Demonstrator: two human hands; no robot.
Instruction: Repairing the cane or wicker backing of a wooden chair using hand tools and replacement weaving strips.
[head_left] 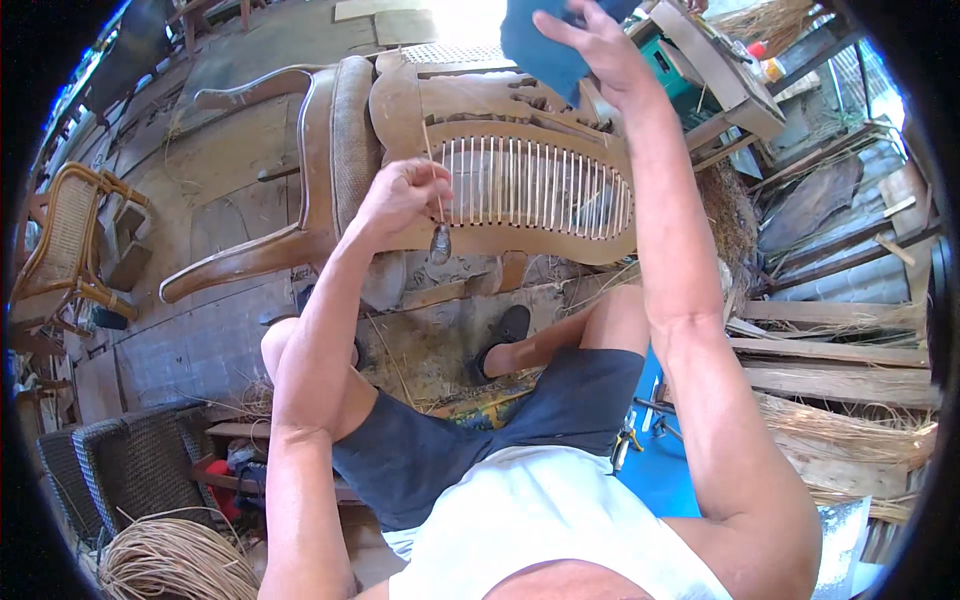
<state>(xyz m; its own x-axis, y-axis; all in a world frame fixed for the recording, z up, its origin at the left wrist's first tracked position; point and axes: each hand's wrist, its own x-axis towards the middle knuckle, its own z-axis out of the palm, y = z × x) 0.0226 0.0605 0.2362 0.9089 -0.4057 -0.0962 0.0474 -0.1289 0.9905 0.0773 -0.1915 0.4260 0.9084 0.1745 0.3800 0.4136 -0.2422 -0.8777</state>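
Note:
In front of me a wooden chair (590,248) lies on its side. Pale cane strands (510,180) run in parallel rows across the opening of its back. At the near left end of that opening, my left hand (405,198) is closed in a pinch on a thin cane strand (428,142). Just below these fingers, a tool with a dark, rounded handle (440,244) stands at the frame's edge; its tip is hidden. Raised at the upper right, my right hand (605,55) grips a dark blue cloth (545,45) above the chair's far side.
A bundle of cane (175,560) lies at the lower left by dark woven seats (140,465). Another cane chair (65,230) stands far left. On the right are a wooden bench (720,70), stacked planks (830,350) and loose fibres. A blue surface (660,470) is beside my leg.

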